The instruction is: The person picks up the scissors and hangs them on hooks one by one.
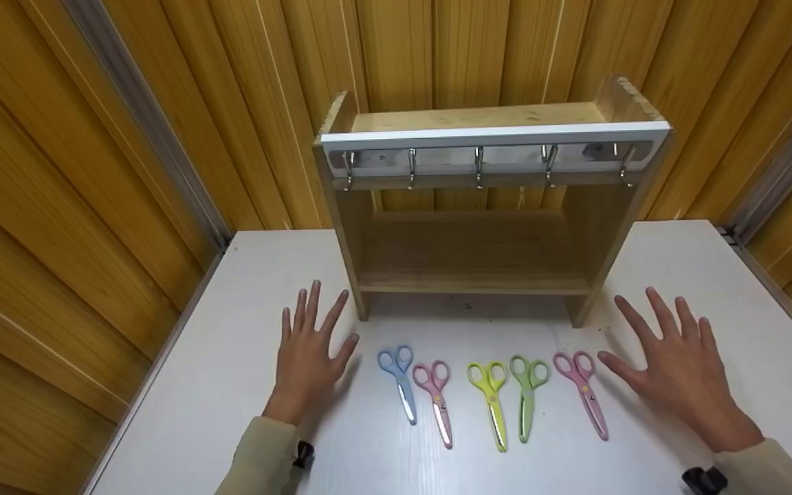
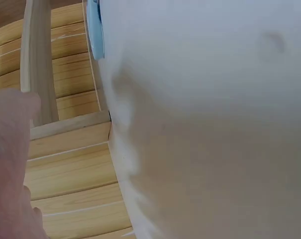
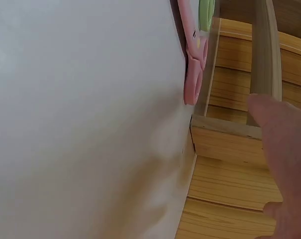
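Several pairs of scissors lie in a row on the white table, handles toward the rack. From left to right come blue scissors [image 1: 400,382], pink scissors [image 1: 436,402], yellow scissors [image 1: 491,404], green scissors [image 1: 526,397] and another pink pair [image 1: 583,393]. My left hand [image 1: 310,364], fingers spread and holding nothing, hovers left of the blue scissors. To the right of the outer pink pair, my right hand [image 1: 681,371] is likewise spread with nothing in it. Both hands cast shadows on the tabletop. In the right wrist view, pink handles [image 3: 193,82] show near the thumb.
Behind the scissors stands a wooden rack [image 1: 471,282] with a lower shelf. A metal hook rail [image 1: 437,159] with several bare hooks runs along its upper front. Wood-panelled walls [image 1: 396,55] enclose the white table [image 1: 231,330] at the back and sides.
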`<action>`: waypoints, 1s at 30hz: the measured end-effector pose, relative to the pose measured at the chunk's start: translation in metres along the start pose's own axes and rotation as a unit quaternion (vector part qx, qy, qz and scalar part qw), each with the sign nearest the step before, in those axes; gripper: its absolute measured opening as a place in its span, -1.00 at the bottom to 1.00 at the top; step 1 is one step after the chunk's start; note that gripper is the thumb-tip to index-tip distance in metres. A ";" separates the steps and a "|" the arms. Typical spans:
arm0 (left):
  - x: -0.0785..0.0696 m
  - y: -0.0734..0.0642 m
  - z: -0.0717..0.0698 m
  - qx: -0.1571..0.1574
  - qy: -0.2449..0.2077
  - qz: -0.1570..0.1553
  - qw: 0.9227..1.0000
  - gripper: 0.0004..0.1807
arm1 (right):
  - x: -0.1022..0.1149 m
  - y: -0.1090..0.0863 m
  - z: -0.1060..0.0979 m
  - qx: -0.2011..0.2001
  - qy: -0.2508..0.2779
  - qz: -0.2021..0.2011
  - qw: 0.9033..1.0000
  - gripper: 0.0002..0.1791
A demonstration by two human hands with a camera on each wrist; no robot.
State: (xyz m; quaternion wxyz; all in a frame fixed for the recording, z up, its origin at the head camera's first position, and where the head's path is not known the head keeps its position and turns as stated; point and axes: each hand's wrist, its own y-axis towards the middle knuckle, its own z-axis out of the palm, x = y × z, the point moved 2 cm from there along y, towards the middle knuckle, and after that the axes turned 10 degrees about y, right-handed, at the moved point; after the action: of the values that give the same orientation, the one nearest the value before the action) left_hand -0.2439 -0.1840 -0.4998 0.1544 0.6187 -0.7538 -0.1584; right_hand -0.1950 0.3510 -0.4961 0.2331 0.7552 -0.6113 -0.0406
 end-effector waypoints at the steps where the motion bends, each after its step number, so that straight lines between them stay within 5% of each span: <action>1: -0.001 0.002 0.000 -0.003 -0.002 -0.002 1.000 -0.17 | 0.001 -0.001 0.000 0.006 0.003 0.001 1.000 0.13; 6: -0.008 0.017 -0.004 -0.016 -0.052 -0.024 0.998 -0.07 | 0.011 -0.004 0.001 0.056 0.023 0.026 0.998 0.16; 10: -0.015 0.030 -0.008 -0.026 -0.139 -0.049 0.989 0.04 | 0.022 -0.005 0.001 0.100 0.039 0.043 0.993 0.16; 16: -0.022 0.049 -0.006 -0.050 -0.247 -0.073 0.965 0.02 | 0.034 -0.009 0.000 0.129 0.052 0.024 0.990 0.06; 22: -0.025 0.062 0.001 -0.057 -0.354 -0.088 0.929 -0.05 | 0.041 -0.014 0.000 0.135 0.053 0.011 0.989 0.00; 30: -0.033 0.071 0.004 -0.060 -0.422 -0.094 0.900 -0.18 | 0.046 -0.021 0.007 0.138 0.049 0.022 0.989 -0.05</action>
State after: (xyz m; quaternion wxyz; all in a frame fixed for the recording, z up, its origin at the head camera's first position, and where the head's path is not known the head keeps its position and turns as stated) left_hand -0.3025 -0.1381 -0.4743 -0.1569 0.5516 -0.6757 -0.4633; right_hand -0.1668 0.3084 -0.5008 0.1569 0.7678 -0.6151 0.0861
